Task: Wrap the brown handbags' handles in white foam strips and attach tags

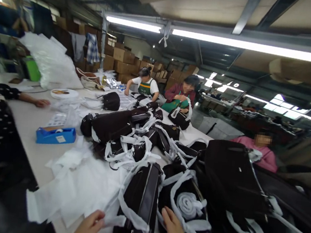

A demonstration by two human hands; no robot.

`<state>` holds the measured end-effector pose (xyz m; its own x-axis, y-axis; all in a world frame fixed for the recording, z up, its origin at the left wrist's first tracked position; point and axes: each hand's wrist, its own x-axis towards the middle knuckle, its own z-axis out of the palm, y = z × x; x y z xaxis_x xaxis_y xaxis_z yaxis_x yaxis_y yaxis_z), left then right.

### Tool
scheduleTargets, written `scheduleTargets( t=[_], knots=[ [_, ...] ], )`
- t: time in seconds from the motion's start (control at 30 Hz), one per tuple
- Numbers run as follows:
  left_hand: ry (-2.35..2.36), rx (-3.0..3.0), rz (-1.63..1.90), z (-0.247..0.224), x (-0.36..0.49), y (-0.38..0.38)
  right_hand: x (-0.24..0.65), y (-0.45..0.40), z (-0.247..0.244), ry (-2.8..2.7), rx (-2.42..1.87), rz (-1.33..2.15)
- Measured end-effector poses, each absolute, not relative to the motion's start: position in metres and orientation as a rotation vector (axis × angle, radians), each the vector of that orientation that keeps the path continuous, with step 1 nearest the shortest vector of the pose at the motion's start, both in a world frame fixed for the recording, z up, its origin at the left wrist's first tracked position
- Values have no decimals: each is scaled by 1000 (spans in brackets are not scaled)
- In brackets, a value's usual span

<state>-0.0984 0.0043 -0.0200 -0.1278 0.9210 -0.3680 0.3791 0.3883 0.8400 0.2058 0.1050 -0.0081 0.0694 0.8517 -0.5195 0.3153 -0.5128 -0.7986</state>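
A black handbag [148,192] with a silver zip lies in front of me, its straps wrapped in white packing foam. My left hand [88,227] is at the bag's left side, thumb and fingers closed on the end of a wrapped strap [115,221]. My right hand [175,232] is between this bag and a second black bag [167,187], fingers stretched out; whether it touches either is hard to tell. A rolled white wrapped strap [188,205] lies on the second bag. White foam sheets [77,188] are spread to the left.
More black bags [111,126] with wrapped straps are heaped across the table [27,122]. A blue tape dispenser [55,136] stands left. A large black bag [233,176] stands right. Several co-workers sit or stand around; one person's hand [41,103] rests at the left edge.
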Motion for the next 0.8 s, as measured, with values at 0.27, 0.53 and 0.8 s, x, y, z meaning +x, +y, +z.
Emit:
scheduleTargets(
  t=[0.27, 0.53, 0.8],
  knots=[
    [1911, 1156, 591, -8, -74, 68, 187, 78, 13, -1375, -1660, 1206],
    [1854, 801, 697, -29, -46, 108, 213, 65, 3, -1285, -1705, 1386],
    [1507, 729, 1063, 53, -88, 96, 230, 37, -65, -570, -1792, 1860]
  ],
)
